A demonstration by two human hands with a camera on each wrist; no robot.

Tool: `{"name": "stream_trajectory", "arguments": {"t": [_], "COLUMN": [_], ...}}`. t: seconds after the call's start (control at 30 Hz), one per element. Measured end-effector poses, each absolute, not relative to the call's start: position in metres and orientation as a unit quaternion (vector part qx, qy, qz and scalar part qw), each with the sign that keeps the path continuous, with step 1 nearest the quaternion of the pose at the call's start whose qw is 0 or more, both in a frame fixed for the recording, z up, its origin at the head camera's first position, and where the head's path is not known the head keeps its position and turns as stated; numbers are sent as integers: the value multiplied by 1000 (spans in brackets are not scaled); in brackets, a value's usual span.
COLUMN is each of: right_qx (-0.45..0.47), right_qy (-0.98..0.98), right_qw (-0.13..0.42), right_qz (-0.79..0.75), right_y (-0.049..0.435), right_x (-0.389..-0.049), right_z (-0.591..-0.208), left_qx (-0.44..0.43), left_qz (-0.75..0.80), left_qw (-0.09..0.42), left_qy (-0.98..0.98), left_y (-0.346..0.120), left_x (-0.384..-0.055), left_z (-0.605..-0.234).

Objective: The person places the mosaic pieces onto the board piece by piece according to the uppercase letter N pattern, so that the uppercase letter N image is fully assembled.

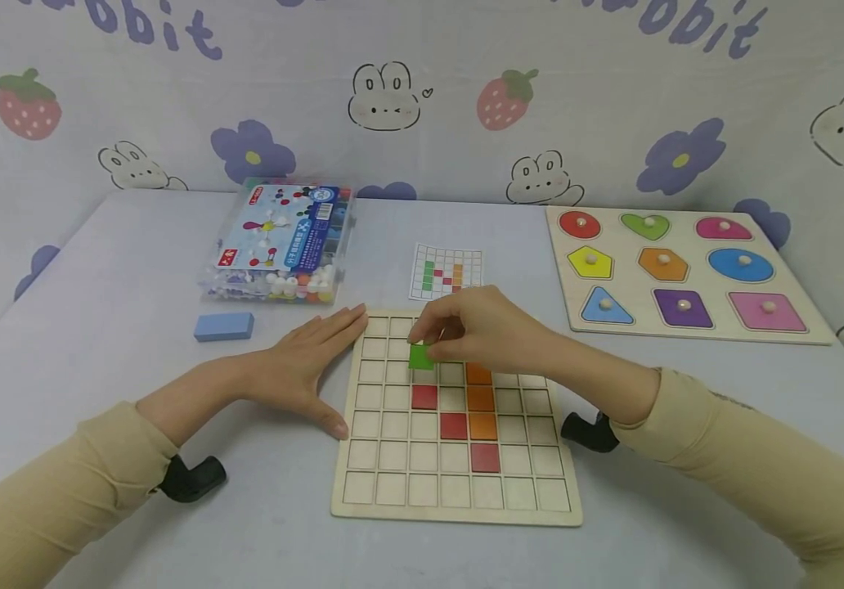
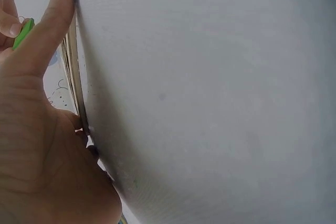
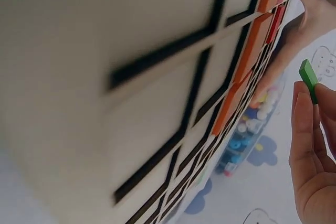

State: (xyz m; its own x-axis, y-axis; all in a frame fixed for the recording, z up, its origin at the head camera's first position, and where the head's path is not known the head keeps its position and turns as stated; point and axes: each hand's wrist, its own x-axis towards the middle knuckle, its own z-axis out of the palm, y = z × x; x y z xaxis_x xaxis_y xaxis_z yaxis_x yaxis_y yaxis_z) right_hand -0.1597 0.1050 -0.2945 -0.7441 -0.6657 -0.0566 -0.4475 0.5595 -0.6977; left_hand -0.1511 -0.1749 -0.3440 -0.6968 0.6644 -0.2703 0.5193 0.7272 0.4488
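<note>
My right hand (image 1: 491, 331) pinches a green square tile (image 1: 420, 357) between thumb and fingers. In the right wrist view the tile (image 3: 308, 80) is tilted and apart from the board. Beneath that hand lies a wooden grid board (image 1: 459, 516), its upper right part hidden by the hand. Three red tiles (image 1: 454, 426) sit in its squares on a diagonal, and orange tiles (image 1: 481, 398) form a column beside them. My left hand (image 1: 293, 368) rests at the board's left edge with fingers spread, its thumb along the side near the middle.
Behind the board lies a pattern card (image 1: 433, 255) with coloured squares. A clear plastic box (image 1: 275, 237) of beads stands back left, a blue block (image 1: 224, 327) in front of it. At the right lies a wooden shape puzzle (image 1: 631, 315) with knobbed pieces. Patterned cloth (image 1: 437, 164) hangs behind.
</note>
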Motion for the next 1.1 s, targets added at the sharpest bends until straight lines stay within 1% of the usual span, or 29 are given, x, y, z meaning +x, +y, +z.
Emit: {"name": "stream_trajectory", "arguments": {"t": [0.23, 0.53, 0.9, 1.1], "right_qx": [-330, -313, -323, -324], "right_qy": [858, 867, 894, 898], "right_qw": [172, 194, 158, 151], "right_qz": [-353, -337, -269, -256], "right_y": [87, 73, 70, 70], "right_x": [-161, -163, -161, -160], "right_z": [-293, -298, -306, -306], "left_qx": [329, 329, 332, 332], "left_qz": [170, 168, 170, 169], "left_qw": [213, 217, 212, 211], "left_qy": [904, 904, 903, 904], "left_y": [-175, -175, -176, -175], "left_x": [-151, -152, -152, -153], "left_z": [-344, -344, -346, -346]}}
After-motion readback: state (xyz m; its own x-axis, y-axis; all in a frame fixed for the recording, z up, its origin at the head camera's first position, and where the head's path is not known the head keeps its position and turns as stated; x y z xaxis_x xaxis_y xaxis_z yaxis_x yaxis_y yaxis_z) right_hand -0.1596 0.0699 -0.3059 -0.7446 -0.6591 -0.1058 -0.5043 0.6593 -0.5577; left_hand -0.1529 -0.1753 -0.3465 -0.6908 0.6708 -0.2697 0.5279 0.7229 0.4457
